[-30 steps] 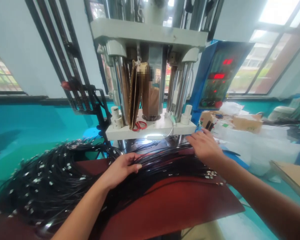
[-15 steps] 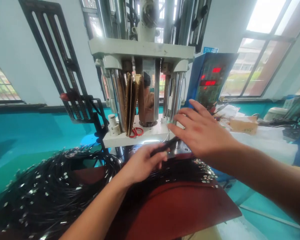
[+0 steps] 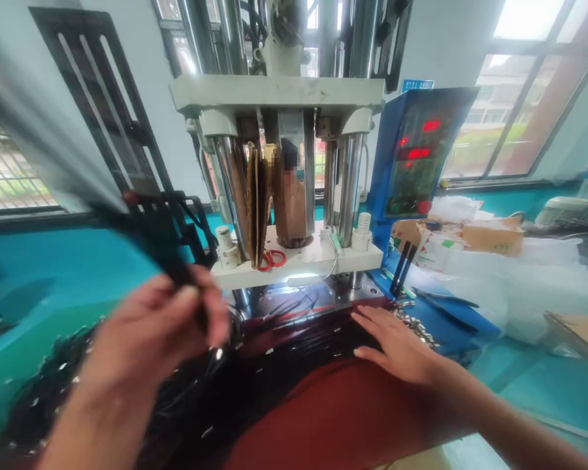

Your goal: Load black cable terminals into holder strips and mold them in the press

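Note:
Raised at the left, my left hand (image 3: pixel 151 333) is closed around a bundle of black cables (image 3: pixel 149 245). The bundle slants up and away to the upper left, smeared by motion. My right hand (image 3: pixel 396 349) lies open, fingers stretched, over the right part of a pile of black cables (image 3: pixel 318 339) with shiny metal ends. That pile spreads across a reddish-brown board (image 3: pixel 333 411) in front of the press. More cables (image 3: pixel 53 385) with bright ends heap up at the left, partly hidden by my left forearm.
A press with a white lower plate (image 3: pixel 304 269) stands ahead, with red-handled scissors (image 3: pixel 273 260) and cardboard pieces (image 3: pixel 255 209) on it. At its right is a blue control box (image 3: pixel 411 153) with red digits. Plastic bags (image 3: pixel 539 267) and a cardboard box (image 3: pixel 492 236) lie farther right.
My left hand has swung left with the cable bundle, which now points up to the left. My right hand has come down from beside the press post onto the cables.

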A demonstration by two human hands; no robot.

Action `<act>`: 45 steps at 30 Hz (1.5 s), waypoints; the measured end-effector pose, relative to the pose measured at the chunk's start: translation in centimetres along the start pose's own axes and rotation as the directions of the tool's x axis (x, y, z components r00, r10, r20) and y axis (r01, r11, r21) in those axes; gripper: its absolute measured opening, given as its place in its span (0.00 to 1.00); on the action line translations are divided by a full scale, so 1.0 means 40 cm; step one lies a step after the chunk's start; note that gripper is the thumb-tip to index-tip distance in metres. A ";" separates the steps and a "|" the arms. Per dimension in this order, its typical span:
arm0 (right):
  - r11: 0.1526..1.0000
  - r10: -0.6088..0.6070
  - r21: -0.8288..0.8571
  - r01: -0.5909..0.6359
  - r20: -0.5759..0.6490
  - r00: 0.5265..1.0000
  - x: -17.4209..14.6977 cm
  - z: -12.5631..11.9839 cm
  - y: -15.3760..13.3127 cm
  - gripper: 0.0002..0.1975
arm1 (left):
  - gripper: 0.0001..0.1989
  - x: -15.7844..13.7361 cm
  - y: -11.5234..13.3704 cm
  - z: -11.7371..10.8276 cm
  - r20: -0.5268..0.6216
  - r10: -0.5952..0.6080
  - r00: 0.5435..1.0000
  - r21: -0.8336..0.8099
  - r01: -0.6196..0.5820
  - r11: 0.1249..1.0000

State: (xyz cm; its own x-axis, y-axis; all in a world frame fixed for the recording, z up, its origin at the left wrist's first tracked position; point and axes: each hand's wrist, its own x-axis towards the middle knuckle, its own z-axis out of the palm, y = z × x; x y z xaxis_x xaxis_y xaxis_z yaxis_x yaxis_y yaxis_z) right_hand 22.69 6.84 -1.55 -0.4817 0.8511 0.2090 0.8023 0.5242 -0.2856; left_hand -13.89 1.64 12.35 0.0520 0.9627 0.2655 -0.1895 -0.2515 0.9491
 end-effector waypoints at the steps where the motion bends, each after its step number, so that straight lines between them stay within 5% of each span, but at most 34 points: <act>1: 1.000 0.014 0.000 -0.014 0.017 1.000 -0.005 0.011 0.006 0.34 | 0.10 -0.001 -0.032 0.056 0.162 -0.114 0.980 -0.049 0.123 0.991; 3: 0.997 0.035 0.072 -0.034 -0.013 0.999 -0.015 0.009 0.001 0.32 | 0.10 -0.011 -0.110 0.162 0.380 -0.306 0.873 -0.106 0.370 0.923; 6: 0.900 0.106 0.433 -0.055 -0.095 0.990 -0.019 -0.036 -0.043 0.26 | 0.13 -0.038 -0.222 0.256 0.441 -0.411 0.798 -0.113 0.503 0.857; 9: 0.552 0.049 0.833 -0.031 0.005 0.999 -0.005 -0.091 -0.105 0.27 | 0.15 -0.068 -0.287 0.272 0.393 -0.389 0.833 -0.160 0.478 0.863; 11: 0.344 -0.046 0.938 -0.048 0.068 0.997 0.009 -0.122 -0.144 0.32 | 0.17 -0.085 -0.303 0.266 0.307 -0.336 0.890 -0.226 0.411 0.883; 14: 0.225 -0.139 0.972 -0.066 0.099 0.985 0.023 -0.159 -0.184 0.41 | 0.16 -0.096 -0.301 0.262 0.151 -0.268 0.952 -0.313 0.303 0.900; 18: 0.275 -0.229 0.961 0.032 0.033 0.973 0.046 -0.201 -0.214 0.47 | 0.09 -0.077 -0.288 0.261 0.068 -0.182 0.981 -0.386 0.194 0.902; 21: 0.356 -0.176 0.930 0.089 -0.027 0.984 0.079 -0.231 -0.241 0.47 | 0.07 -0.056 -0.278 0.252 0.061 -0.113 0.992 -0.423 0.128 0.897; 28: 0.308 -0.095 0.933 0.184 -0.162 0.982 0.174 -0.297 -0.334 0.36 | 0.09 -0.057 -0.246 0.246 0.044 -0.057 0.997 -0.365 0.069 0.929; 33: 0.393 -0.062 0.891 0.229 -0.222 0.973 0.216 -0.309 -0.365 0.08 | 0.10 -0.061 -0.222 0.245 -0.008 -0.090 0.996 -0.296 0.084 0.951; 35: 0.417 -0.035 0.872 0.255 -0.265 0.964 0.228 -0.302 -0.370 0.04 | 0.12 -0.064 -0.214 0.241 -0.104 -0.070 0.992 -0.205 0.048 0.978; 38: 0.319 0.011 0.916 0.243 -0.260 0.965 0.241 -0.291 -0.374 0.07 | 0.15 -0.071 -0.204 0.231 -0.207 -0.013 0.978 -0.059 0.000 0.998; 41: 0.202 -0.059 0.960 0.195 -0.187 0.981 0.248 -0.287 -0.379 0.15 | 0.18 -0.075 -0.198 0.220 -0.181 -0.010 0.984 -0.007 0.009 1.000; 45: 0.215 -0.123 0.957 0.195 -0.172 0.977 0.253 -0.284 -0.384 0.15 | 0.17 -0.078 -0.196 0.211 -0.149 -0.005 0.989 0.026 0.009 1.000</act>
State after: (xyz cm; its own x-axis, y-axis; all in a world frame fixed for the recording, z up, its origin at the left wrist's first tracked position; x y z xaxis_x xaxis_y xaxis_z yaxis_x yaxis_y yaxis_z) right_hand 9.48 7.07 15.57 -0.5086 0.7624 0.4000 -0.2590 0.3076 -0.9156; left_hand -4.30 -0.22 5.49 -0.0938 0.9681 0.2323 -0.1635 -0.2452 0.9556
